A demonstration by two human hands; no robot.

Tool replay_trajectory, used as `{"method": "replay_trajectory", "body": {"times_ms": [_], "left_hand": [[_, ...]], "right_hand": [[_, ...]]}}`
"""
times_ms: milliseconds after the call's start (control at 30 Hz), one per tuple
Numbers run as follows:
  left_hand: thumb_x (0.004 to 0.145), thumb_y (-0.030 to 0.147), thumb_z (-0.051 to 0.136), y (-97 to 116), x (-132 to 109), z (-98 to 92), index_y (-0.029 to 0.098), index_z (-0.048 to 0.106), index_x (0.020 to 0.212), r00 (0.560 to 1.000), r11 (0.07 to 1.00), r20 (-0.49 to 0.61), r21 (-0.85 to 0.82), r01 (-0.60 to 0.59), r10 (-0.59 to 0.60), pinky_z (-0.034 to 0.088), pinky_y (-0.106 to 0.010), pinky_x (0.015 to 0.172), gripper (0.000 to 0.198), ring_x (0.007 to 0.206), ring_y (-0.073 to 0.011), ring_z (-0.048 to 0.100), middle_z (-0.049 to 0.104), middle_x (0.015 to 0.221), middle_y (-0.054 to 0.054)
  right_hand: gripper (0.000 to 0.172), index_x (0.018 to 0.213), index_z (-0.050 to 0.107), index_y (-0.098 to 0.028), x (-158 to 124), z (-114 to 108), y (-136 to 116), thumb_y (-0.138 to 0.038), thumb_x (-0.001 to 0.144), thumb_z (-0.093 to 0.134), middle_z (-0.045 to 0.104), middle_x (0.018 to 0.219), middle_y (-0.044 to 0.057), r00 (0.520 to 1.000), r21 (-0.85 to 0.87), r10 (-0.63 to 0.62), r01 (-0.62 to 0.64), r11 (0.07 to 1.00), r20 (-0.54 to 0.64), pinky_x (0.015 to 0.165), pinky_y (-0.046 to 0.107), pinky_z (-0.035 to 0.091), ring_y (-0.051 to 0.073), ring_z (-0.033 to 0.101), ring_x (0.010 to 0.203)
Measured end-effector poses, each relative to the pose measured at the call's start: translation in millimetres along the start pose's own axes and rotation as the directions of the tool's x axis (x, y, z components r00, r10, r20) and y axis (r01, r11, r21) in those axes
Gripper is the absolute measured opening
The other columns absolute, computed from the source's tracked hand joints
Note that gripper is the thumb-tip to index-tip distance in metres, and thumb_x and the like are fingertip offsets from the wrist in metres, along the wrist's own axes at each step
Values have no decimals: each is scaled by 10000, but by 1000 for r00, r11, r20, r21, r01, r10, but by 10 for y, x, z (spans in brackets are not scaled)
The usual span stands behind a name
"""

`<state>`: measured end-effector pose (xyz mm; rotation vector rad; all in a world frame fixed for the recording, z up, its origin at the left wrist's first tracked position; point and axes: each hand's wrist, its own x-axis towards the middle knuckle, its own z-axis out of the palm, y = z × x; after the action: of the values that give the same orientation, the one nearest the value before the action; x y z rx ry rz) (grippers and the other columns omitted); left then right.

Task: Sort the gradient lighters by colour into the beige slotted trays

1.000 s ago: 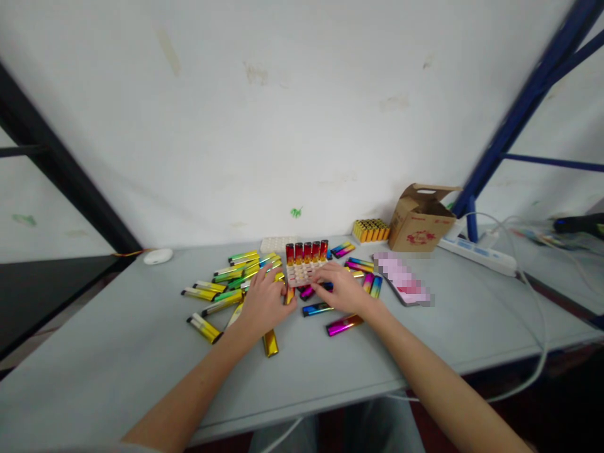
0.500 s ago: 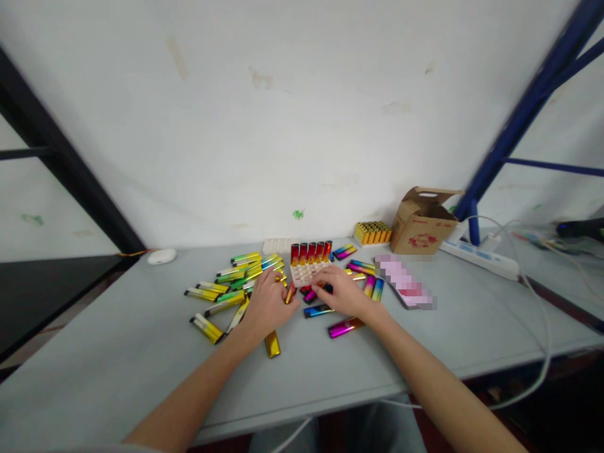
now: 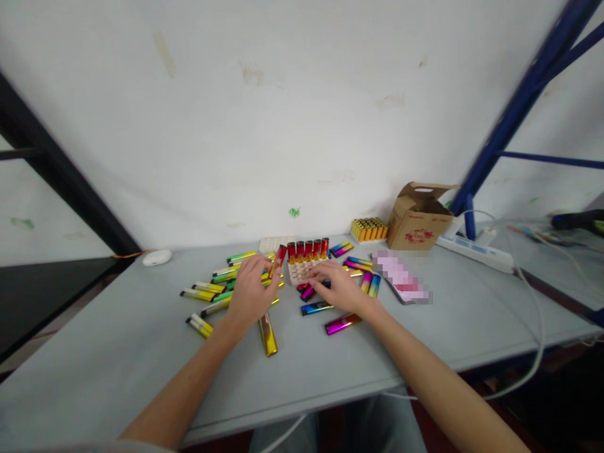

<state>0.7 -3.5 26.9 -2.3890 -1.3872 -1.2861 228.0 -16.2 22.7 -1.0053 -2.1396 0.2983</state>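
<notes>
Left hand (image 3: 252, 290) pinches a red lighter (image 3: 278, 259), tilted, centre frame, just left of tray (image 3: 297, 272); right hand (image 3: 338, 286) flat, fingers loose, on tray's near edge; upright row (image 3: 307, 250) at its back; box (image 3: 419, 220) right of centre, red print unreadable.

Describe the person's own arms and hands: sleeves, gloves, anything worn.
The left hand and right hand are ungloved. Both forearms are uncovered down to the picture's edge, with no watch or bracelet showing. A pale grey strip by the left elbow may be a short sleeve. Rings: too small to tell.
</notes>
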Motion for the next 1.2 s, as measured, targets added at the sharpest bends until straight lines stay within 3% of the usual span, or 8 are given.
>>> {"method": "replay_trajectory", "body": {"times_ms": [167,333,533,733,900,967,1100,1200], "left_hand": [[944,314,418,150,-63,38,195,519,943,998,996,43,-79,-37,40,442,-440,940,156,1034,-255,550,614,1000,-103],[948,295,437,254,-113,83,207,535,1003,980,977,152,-188,-98,127,427,-450,984,143,1121,-257,531,632,1062,-100],[941,304,467,291,-114,81,210,559,1039,957,968,225,-208,-139,185,457,-434,951,164,1059,-243,577,646,1105,-96],[950,315,442,171,-123,110,201,584,1009,966,988,228,-119,-95,120,458,-442,955,192,1048,-249,575,642,1056,-95],[926,295,461,96,-143,149,191,604,990,973,994,207,-73,-83,97,445,-465,995,188,1102,-266,557,620,1104,-115],[923,293,469,85,-152,159,192,607,998,974,994,203,-70,-85,97,444,-463,1000,187,1109,-265,553,612,1114,-113],[946,314,442,64,-164,177,179,612,1007,971,994,220,-67,-85,98,450,-465,988,225,1093,-260,552,606,1111,-116],[963,328,409,40,-168,193,170,614,1002,967,993,231,-65,-97,109,448,-473,989,262,1095,-260,546,604,1113,-122]], "right_hand": [[182,975,675,-181,13,31,-57,-286,916,538,707,1007,88,985,216,111,-81,973,-131,919,381,435,214,610,978],[312,1036,662,-186,39,119,-145,-436,918,517,694,1008,73,972,499,232,-192,845,-19,846,354,493,203,631,926],[372,950,681,-191,70,211,-149,-537,850,586,700,957,54,959,711,281,-172,682,-38,873,351,501,206,639,952],[402,893,609,-204,113,72,-96,-589,783,641,643,742,6,864,916,504,-200,348,-2,665,275,517,148,621,691],[362,823,521,-232,144,-180,74,-590,823,578,330,495,-95,785,978,616,-173,119,64,403,206,323,83,314,389],[326,828,532,-227,140,-256,156,-550,868,516,319,486,-94,761,989,641,-148,16,104,373,204,262,83,254,372],[189,804,535,-209,135,-330,234,-378,887,519,388,494,-81,727,986,667,-108,-127,166,349,181,256,73,310,375],[164,807,531,-208,139,-330,219,-354,863,579,524,556,-60,724,982,664,-113,-154,188,365,172,343,75,436,420]]}}
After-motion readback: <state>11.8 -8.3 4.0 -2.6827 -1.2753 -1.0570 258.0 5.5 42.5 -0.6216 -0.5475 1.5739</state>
